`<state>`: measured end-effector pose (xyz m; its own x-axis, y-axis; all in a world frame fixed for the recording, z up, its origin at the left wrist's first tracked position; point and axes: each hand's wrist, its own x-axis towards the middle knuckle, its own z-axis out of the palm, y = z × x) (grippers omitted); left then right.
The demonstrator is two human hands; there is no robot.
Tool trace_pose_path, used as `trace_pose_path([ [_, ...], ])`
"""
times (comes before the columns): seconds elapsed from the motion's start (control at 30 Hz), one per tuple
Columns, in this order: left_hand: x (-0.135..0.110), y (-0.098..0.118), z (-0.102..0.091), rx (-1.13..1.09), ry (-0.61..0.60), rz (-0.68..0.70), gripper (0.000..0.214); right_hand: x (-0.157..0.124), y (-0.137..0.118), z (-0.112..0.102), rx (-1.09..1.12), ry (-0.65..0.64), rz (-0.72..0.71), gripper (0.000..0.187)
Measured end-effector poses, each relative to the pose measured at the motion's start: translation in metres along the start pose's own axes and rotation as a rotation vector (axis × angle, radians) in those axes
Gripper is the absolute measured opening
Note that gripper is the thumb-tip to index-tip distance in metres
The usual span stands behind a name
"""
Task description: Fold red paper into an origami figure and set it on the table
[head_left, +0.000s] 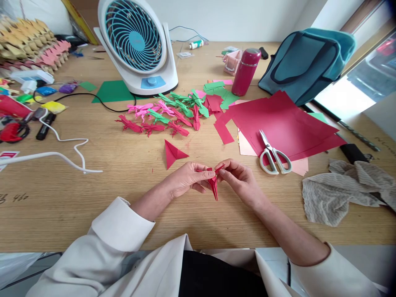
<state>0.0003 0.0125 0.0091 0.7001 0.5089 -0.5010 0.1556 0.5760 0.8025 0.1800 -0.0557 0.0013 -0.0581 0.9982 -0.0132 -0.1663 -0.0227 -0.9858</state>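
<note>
My left hand (188,179) and my right hand (239,177) meet above the wooden table (123,198), both pinching a small folded red paper piece (214,184) whose point hangs downward. The fingers of both hands are pressed together on its upper part. A folded red paper triangle (173,154) lies on the table just beyond my left hand. Farther back lies a scatter of finished folded paper figures (167,115) in red, pink and green.
Red paper sheets (287,123) with white-handled scissors (274,154) on them lie to the right. A crumpled grey cloth (340,192), a teal bag (306,62), a red bottle (246,71), a desk fan (137,45) and a white cable (62,154) surround the work area.
</note>
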Motion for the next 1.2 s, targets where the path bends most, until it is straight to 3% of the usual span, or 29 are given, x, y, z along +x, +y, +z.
trace_pose_path([
  [0.3,-0.002,-0.002,0.012,0.157,0.140,0.237,0.038,-0.001,0.000,-0.001,0.008,0.033,-0.008,0.023],
  [0.47,-0.004,0.000,0.014,0.178,0.202,0.280,0.038,-0.003,0.003,0.000,-0.038,0.036,-0.069,0.017],
  [0.7,-0.003,-0.008,0.017,0.059,0.218,0.297,0.035,-0.005,0.009,0.000,-0.301,0.073,-0.289,0.003],
  [0.83,-0.001,-0.015,0.020,0.030,0.248,0.345,0.035,-0.007,0.008,0.000,-0.354,0.106,-0.305,0.004],
  [1.0,-0.002,-0.015,0.016,0.313,0.273,0.483,0.030,-0.007,0.008,0.000,-0.327,0.119,-0.283,0.004],
  [1.2,-0.012,-0.006,0.014,0.733,0.427,0.729,0.019,-0.004,0.004,-0.002,-0.201,0.064,-0.181,0.010],
])
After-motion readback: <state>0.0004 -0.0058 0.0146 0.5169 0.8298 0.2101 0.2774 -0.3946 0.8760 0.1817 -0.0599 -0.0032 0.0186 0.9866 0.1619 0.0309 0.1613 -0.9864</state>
